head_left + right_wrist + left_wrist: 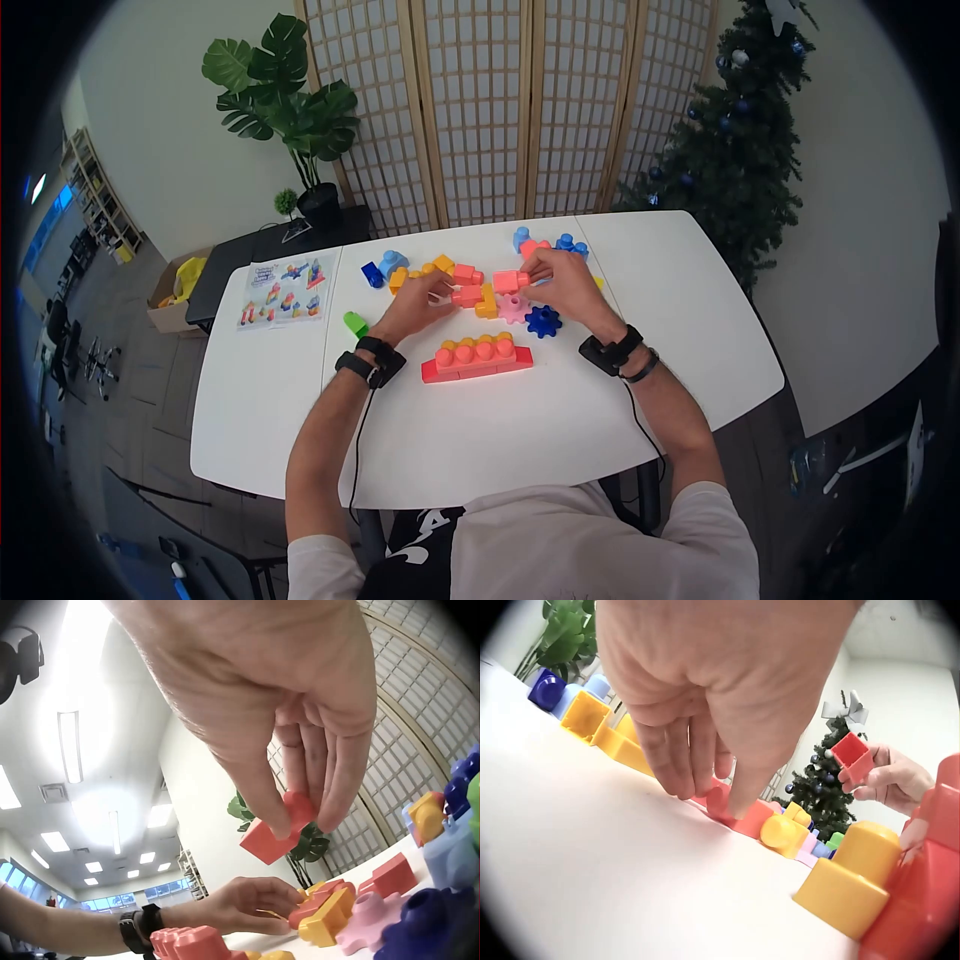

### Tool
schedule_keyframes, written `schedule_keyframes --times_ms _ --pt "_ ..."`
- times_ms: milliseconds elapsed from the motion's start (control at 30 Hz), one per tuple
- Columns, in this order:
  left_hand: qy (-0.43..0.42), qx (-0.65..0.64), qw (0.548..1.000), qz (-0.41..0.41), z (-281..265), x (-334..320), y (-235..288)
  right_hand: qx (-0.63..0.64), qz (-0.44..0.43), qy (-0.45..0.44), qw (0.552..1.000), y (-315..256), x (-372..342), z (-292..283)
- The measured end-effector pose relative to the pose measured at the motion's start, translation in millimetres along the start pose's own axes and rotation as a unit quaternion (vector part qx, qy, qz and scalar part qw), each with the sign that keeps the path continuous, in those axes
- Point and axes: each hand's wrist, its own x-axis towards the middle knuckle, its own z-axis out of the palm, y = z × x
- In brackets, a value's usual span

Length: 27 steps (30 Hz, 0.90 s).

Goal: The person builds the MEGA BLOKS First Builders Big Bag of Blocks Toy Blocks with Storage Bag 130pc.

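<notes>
White lettering on black cloth (428, 537) is lying in the lap of a person in a pale shirt (570, 540), too cut off to read. Beyond, a studded red-and-yellow row (478, 372) is standing on the white tabletop (480, 440). The hands are working apart: the left hand (415, 303) is gripping a red block (751, 819) low on the tabletop, just beside a yellow block (486, 302), while the right hand (565, 287) is pinching a raised block (265, 841), also red, between thumb and fingertips. A toothed pink gear (513, 307) and dark blue gear (543, 321), both glossy plastic, are lying nearby. The left wrist camera is revealing the raised block's hollow square underside; the right is catching its rounded stud. Leftward, a printed sheet (285, 292) is carrying colorful pictures, its title too small to read. A lattice screen (480, 120) is standing behind.
</notes>
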Motion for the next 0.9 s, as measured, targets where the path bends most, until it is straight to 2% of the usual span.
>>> schedule_keyframes --times_ms 67,167,300,433,500,567,600,667,767,900 --pt "0.010 -0.013 1.000 -0.004 1.2 -2.2 -0.5 0.077 0.058 -0.052 0.994 -8.9 1.5 2.3" --pt "0.002 0.004 0.999 -0.033 0.6 -0.1 -3.0 0.064 0.048 -0.068 0.995 -18.7 3.4 6.2" --pt "0.055 -0.053 0.997 -0.025 -17.0 -0.4 -1.2 0.079 0.065 -0.059 0.993 -26.0 2.3 6.3" --pt "0.077 -0.042 0.996 -0.032 -57.5 -4.4 32.7 0.035 -0.008 -0.041 0.999 -23.6 3.2 8.7" --pt "0.066 -0.028 0.997 -0.038 -73.8 -11.4 47.5 0.033 -0.031 -0.039 0.998 -27.9 2.2 11.7" --pt "-0.013 0.004 1.000 -0.011 -86.2 -18.5 58.6 0.039 -0.026 -0.054 0.997 -42.6 -0.6 15.5" --pt "-0.013 0.005 1.000 -0.012 -87.2 -21.2 61.1 0.040 -0.026 -0.054 0.997 -45.4 -1.5 18.9" --pt "-0.075 -0.003 0.997 0.034 -84.7 -29.0 66.5 0.063 -0.051 -0.054 0.995 -50.0 -3.7 26.2" --pt "-0.116 -0.004 0.993 0.036 -74.0 -35.8 76.5 0.063 -0.062 -0.061 0.994 -53.0 -4.5 34.5" --pt "-0.128 0.017 0.990 0.052 -64.8 -37.0 79.9 0.020 -0.048 -0.083 0.995 -58.2 -6.2 37.6"
